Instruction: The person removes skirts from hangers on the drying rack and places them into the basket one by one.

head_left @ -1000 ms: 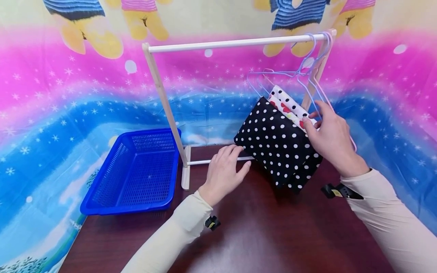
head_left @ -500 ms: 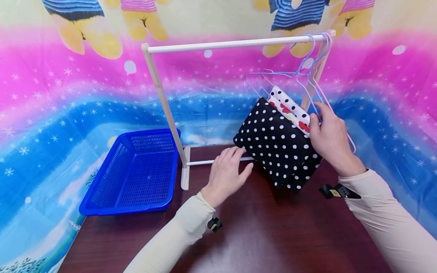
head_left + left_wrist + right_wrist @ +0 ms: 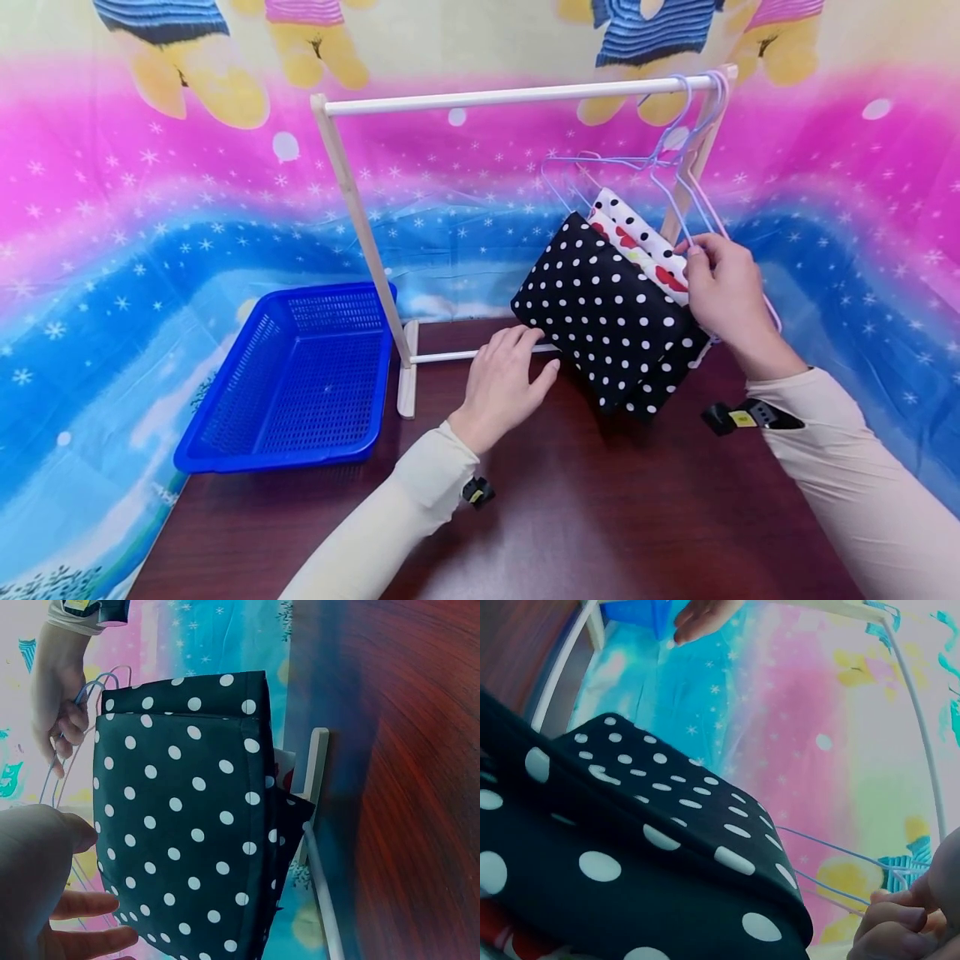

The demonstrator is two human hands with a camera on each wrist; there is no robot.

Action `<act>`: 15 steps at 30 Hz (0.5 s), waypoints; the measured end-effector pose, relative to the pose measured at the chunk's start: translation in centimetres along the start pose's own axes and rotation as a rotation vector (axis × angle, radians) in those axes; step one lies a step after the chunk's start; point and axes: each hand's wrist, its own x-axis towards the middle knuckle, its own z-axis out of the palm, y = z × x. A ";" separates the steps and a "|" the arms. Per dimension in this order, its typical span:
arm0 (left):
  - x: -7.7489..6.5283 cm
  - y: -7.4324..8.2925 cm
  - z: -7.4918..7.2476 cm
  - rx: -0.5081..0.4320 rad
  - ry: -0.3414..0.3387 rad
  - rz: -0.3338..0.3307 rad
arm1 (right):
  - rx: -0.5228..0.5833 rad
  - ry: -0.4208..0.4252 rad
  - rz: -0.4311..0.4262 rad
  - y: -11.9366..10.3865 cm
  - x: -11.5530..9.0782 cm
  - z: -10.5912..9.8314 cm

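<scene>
A black cloth with white polka dots (image 3: 607, 308) hangs folded over a blue wire hanger (image 3: 615, 159) at the right of the rack. Behind it hang a red-flowered cloth (image 3: 670, 279) and a white cloth with black dots (image 3: 626, 219), with a pink hanger (image 3: 703, 187) further back. My right hand (image 3: 723, 287) pinches the blue hanger's sloping side, just above the black cloth; its curled fingers (image 3: 891, 926) also show in the right wrist view. By the cloth's lower left corner, my left hand (image 3: 498, 387) has loosely extended fingers and holds nothing.
The wooden rack's top bar (image 3: 480, 99) spans the back, and its lower rail (image 3: 442, 357) runs low over the dark table (image 3: 570, 517). Left of the rack stands a blue plastic basket (image 3: 322, 392). A printed cloth backdrop (image 3: 465, 200) encloses the far side.
My right hand has shifted slightly down along the hanger's side, its thumb and fingers now closed on the wire. The left hand has drifted a little right. The black cloth has swung slightly.
</scene>
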 end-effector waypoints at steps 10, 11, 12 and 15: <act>0.0 0.1 0.3 0.008 0.007 0.006 | 0.230 -0.201 0.167 -0.1 0.3 -0.3; 0.0 0.1 0.3 0.009 0.005 0.006 | 0.273 -0.215 0.185 -0.1 0.4 -0.3; 0.0 0.1 0.4 0.010 0.002 0.006 | 0.314 -0.229 0.198 -0.1 0.4 -0.3; 0.0 0.1 0.5 0.012 -0.002 0.007 | 0.423 -0.268 0.232 -0.1 0.5 -0.4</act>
